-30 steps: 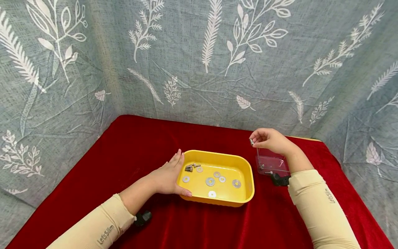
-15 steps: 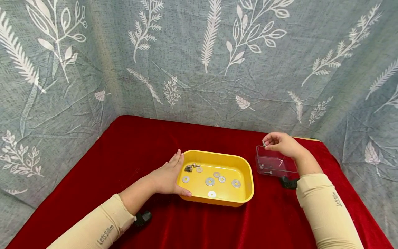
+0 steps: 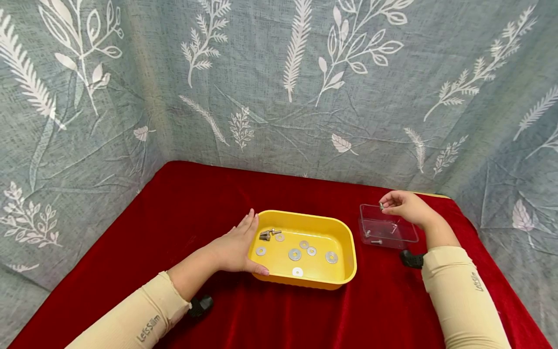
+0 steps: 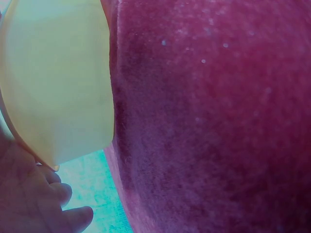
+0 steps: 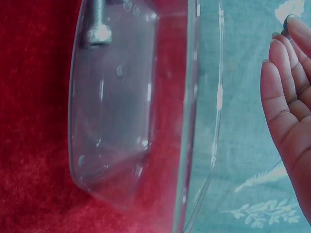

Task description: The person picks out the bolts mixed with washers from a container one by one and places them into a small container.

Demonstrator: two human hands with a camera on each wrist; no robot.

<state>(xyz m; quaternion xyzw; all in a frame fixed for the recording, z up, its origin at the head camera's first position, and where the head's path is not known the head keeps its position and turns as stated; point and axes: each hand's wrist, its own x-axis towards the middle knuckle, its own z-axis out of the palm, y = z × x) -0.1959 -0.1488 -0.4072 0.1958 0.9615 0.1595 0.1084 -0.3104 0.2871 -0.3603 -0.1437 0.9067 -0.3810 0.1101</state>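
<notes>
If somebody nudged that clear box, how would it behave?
The clear box looks stiff, its thin walls standing without sagging. It is probably light, with just a few bolts visible inside. Its wide, flat base on the red cloth suggests sliding rather than tipping, though loose bolts might roll.

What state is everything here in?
Yellow tray: open
Washers: flat in tray
Tray screws: loose, clustered
Clear box: open
Nearer box screw: on its side
Metal piece: pinched, raised
Right hand: pinching metal piece
Left hand: against tray
Red cloth: spread, creased
Curtain: hanging, wrinkled
</notes>
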